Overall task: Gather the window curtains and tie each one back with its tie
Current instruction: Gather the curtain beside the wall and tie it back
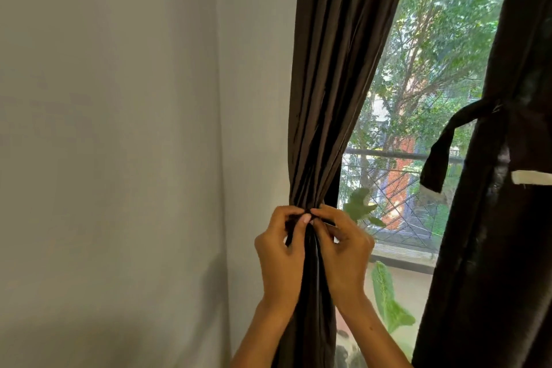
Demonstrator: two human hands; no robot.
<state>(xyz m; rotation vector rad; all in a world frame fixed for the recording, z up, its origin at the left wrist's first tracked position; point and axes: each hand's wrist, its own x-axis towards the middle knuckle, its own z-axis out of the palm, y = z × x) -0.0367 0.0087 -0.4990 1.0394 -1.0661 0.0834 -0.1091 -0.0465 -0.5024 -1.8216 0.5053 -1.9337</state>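
A pale wall (119,128) fills the left half of the view, meeting a second wall face at a vertical corner. Right of it is the window (418,98), its glass showing green trees, an orange building and a metal railing outside.

The left curtain (337,84), dark brown, hangs with its long axis vertical against the window's left edge. Its folds run downward and narrow into a tight bunch at the hands, then drop straight below them to the bottom of the view. The right curtain (501,218), also dark, stands as a tall vertical column at the right edge. Its tie (448,143) is wrapped around it at mid height, and a loose end arcs out to the left and hangs down over the glass. A small white strip (531,178) lies across this curtain just below the wrap.

The left hand (280,251) and right hand (343,251) are raised on either side of the bunch, fingers curled inward. Their fingertips (306,216) meet at the front of the gathered cloth and pinch a dark band there; whether that band is the tie or a fold of curtain cannot be told.
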